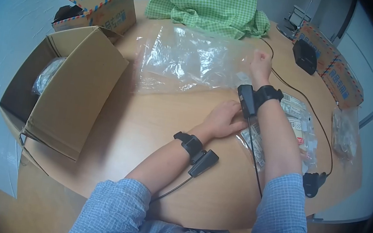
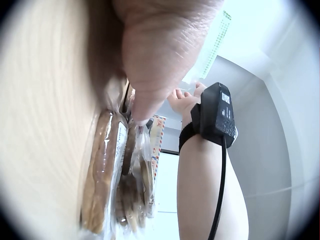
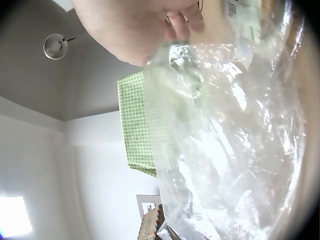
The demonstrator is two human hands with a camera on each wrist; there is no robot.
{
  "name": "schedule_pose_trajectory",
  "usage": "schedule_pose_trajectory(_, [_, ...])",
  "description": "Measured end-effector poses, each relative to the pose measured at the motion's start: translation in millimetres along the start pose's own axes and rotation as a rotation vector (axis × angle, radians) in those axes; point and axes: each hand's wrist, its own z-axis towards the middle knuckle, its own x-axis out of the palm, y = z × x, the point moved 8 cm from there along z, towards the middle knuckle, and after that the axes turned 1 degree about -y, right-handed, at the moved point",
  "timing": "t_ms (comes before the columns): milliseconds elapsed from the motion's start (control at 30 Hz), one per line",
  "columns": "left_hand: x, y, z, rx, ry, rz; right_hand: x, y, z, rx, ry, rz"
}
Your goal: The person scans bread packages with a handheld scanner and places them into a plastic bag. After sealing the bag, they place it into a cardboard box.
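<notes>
Bag-opening stage: right hand (image 1: 260, 66) pinching the edge of the large clear crinkled plastic bag (image 1: 189, 62) spread on the round wooden surface (image 1: 147, 125). Left hand (image 1: 224, 119) flat, fingers straight, pressing wrapped snack packets (image 1: 296, 124). Next, probably: lifting that edge to open the mouth.

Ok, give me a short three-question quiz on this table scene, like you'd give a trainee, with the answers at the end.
1. True or false: the right hand pinches the edge of the clear plastic bag.
2. What does the left hand rest on?
A. the open cardboard box
B. the packets of wrapped snacks
C. the green checked cloth
3. Fill the gap: the open cardboard box lies on its ____, with its opening toward the left edge of the wooden table.

Key
1. True; the right wrist view shows fingers gripping the plastic.
2. B; the left wrist view shows the wrapped snacks under the hand.
3. side
</notes>
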Motion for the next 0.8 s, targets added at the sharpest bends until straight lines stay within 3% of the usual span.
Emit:
schedule_pose_trajectory(167, [4, 5, -1, 0.058, -0.034, -0.013, -9, 20, 5, -0.128, 0.068, -0.089])
schedule_pose_trajectory(233, [9, 9, -2, 0.068, -0.032, -0.029, -29, 32, 10, -0.171, 0.136, -0.084])
schedule_pose_trajectory(333, [16, 15, -3, 0.002, 0.005, -0.078, -89, 50, 16, -0.269, 0.073, -0.098])
schedule_pose_trajectory(500, [14, 27, -8, -0.076, 0.045, -0.102, -255, 1, 51, -0.311, -0.143, -0.364])
schedule_pose_trajectory(633, [21, 30, -6, -0.101, 0.122, -0.04, -451, -81, 42, 0.059, -0.455, -0.759])
schedule_pose_trajectory(700, [18, 28, -6, -0.055, 0.14, 0.009, -519, -129, 31, 0.328, -0.579, -0.745])
schedule_pose_trajectory(800, [17, 21, -5, -0.007, 0.147, 0.081, -565, -146, 7, 0.254, -0.731, -0.562])
